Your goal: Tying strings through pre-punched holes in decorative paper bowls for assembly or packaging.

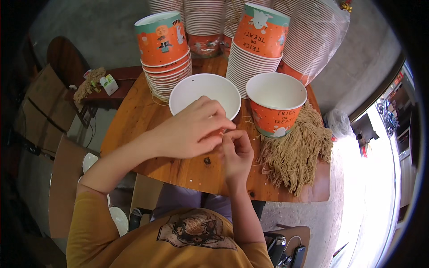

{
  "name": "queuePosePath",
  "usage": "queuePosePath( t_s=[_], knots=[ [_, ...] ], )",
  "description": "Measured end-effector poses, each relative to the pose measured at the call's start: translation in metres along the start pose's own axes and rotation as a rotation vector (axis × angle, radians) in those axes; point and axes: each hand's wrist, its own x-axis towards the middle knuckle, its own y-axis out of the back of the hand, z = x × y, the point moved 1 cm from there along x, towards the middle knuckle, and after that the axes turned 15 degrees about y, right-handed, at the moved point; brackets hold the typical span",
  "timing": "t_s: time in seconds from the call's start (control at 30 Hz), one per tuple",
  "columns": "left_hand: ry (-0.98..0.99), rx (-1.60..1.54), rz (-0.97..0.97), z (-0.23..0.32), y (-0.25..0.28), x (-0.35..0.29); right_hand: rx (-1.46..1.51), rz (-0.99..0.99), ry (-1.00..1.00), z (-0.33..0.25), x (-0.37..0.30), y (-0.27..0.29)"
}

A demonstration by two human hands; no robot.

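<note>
In front of me on the wooden table, a paper bucket (203,89) shows its white inside, and its near side is covered by my hands. My left hand (194,129) reaches across this near side with its fingers bent together toward the right hand. Beside it, my right hand (237,154) is closed in a pinch, thumb against fingers. The fingertips of both hands meet at the bucket's near right side; what they pinch is too small to make out. To the right stands an orange and green paper bucket (275,116), upright, next to a bundle of tan strings (297,152).
Behind stand a left stack of printed buckets (165,53), a taller right stack (252,58) and plastic-wrapped stacks (313,35). The wooden table (178,167) ends close to my lap. At left are a dark red bench (127,73) and a cardboard box (67,187) holding white-rimmed buckets.
</note>
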Motion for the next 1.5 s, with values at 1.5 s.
queuePosePath(
  t_s=[1.5],
  knots=[
    [0.169,0.134,0.169,-0.011,-0.017,-0.011,-0.297,0.073,0.303,0.031,0.013,-0.006]
  ],
)
